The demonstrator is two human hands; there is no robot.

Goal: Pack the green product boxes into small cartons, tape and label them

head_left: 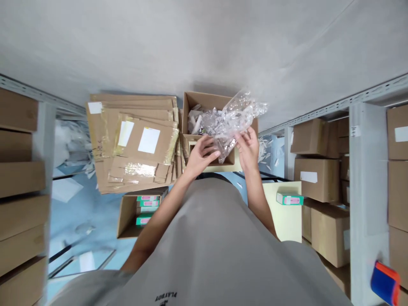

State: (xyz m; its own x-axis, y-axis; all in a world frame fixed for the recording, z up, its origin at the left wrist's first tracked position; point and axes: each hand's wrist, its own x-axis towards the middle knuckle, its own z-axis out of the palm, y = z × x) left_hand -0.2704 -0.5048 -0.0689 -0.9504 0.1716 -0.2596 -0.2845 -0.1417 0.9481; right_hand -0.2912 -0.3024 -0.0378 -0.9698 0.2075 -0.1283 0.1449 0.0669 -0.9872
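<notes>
A crumpled clear plastic bag (234, 119) is held up over an open cardboard box (189, 102) that has white scraps inside. My left hand (200, 155) grips the bag's lower edge with curled fingers. My right hand (248, 146) pinches the bag on its right side. Both hands hover above the box's near edge.
A stack of flattened cardboard cartons (137, 144) lies left of the box. Below it stands an open box (126, 216) with green-and-pink packets. A small green packet (289, 199) rests on a pale yellow sheet (287, 221). Shelves with brown boxes (318, 178) line both sides.
</notes>
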